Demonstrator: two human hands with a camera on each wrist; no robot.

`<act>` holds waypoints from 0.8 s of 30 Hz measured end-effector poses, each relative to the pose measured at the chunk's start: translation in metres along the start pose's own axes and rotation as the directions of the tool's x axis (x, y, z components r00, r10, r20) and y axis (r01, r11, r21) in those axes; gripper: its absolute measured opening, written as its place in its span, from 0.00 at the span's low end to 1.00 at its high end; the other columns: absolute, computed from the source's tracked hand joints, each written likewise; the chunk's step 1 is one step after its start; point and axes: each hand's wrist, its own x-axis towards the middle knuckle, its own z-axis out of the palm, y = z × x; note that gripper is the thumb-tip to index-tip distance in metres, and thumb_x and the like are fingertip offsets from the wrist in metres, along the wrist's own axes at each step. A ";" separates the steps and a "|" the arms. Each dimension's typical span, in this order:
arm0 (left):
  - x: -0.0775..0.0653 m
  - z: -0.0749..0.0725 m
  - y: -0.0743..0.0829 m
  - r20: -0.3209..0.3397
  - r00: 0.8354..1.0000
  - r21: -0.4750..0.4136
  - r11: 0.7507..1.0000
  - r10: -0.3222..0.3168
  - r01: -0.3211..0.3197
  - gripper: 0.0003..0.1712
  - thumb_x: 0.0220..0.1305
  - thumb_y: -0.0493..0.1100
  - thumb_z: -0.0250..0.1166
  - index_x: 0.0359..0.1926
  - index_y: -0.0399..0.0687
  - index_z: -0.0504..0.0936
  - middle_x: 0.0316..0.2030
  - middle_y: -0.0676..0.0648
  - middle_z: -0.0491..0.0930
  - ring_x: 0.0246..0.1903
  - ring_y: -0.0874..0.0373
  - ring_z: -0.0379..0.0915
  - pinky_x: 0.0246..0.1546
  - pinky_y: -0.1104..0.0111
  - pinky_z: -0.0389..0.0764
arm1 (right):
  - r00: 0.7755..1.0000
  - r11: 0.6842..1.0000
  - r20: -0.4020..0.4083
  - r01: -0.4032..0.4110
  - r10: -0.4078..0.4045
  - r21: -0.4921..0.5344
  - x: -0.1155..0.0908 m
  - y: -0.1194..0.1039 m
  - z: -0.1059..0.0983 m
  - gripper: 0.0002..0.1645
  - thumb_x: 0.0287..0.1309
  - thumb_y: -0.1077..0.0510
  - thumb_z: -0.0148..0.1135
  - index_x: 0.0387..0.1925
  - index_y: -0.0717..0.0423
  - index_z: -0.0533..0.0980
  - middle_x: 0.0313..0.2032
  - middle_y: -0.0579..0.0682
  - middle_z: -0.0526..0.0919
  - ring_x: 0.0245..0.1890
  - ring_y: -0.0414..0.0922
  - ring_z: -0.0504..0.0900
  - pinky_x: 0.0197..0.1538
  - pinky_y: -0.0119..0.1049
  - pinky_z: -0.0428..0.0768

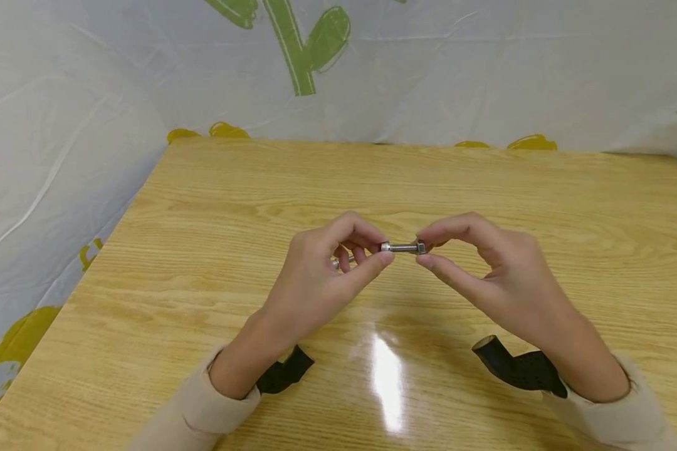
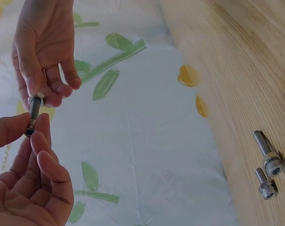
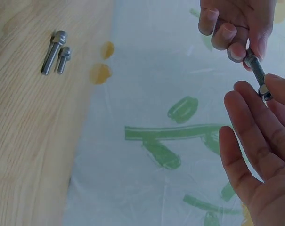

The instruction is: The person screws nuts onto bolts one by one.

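Observation:
Above the table, both hands meet at a silver socket-head bolt (image 1: pixel 404 248) lying roughly level. My left hand (image 1: pixel 321 266) pinches its head between thumb and fingers. At the other end, my right hand (image 1: pixel 508 269) pinches a hex nut (image 1: pixel 421 248) between thumb and index finger. The nut (image 2: pixel 37 100) sits at the shank's tip; how far it is threaded cannot be told. On the table lie a longer bolt (image 2: pixel 268 154) and a shorter bolt (image 2: pixel 265 184), each carrying a nut near its head. In the head view my left hand mostly hides them.
The wooden table (image 1: pixel 259 181) spreads under and beyond the hands. A white sheet with green and yellow plant prints (image 1: pixel 429 81) hangs behind it and at the left. Black wrist mounts (image 1: pixel 521 369) stick out below each wrist.

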 end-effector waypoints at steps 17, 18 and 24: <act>0.002 -0.003 -0.001 -0.003 1.000 -0.070 0.997 0.026 -0.026 0.05 0.59 0.38 0.64 0.37 0.44 0.80 0.32 0.52 0.84 0.27 0.67 0.75 0.32 0.72 0.78 | 0.993 0.995 -0.088 0.083 -0.077 0.060 0.000 0.003 0.004 0.20 0.39 0.72 0.71 0.39 0.60 0.79 0.37 0.46 0.86 0.38 0.33 0.83 0.47 0.23 0.77; 0.002 -0.003 -0.001 -0.002 1.000 -0.075 0.997 0.023 -0.023 0.05 0.59 0.38 0.64 0.37 0.44 0.80 0.32 0.52 0.84 0.28 0.68 0.75 0.33 0.72 0.78 | 0.993 0.996 -0.091 0.079 -0.075 0.049 0.000 0.003 0.004 0.20 0.40 0.71 0.72 0.39 0.60 0.79 0.37 0.45 0.86 0.38 0.32 0.83 0.47 0.22 0.76; 0.001 -0.003 0.005 -0.004 1.000 -0.089 0.996 -0.007 0.007 0.05 0.59 0.39 0.65 0.37 0.44 0.81 0.31 0.52 0.84 0.27 0.66 0.75 0.32 0.72 0.77 | 0.991 0.996 -0.109 0.082 -0.078 0.028 -0.007 0.014 0.006 0.25 0.37 0.72 0.72 0.42 0.56 0.79 0.37 0.45 0.86 0.37 0.34 0.83 0.45 0.22 0.76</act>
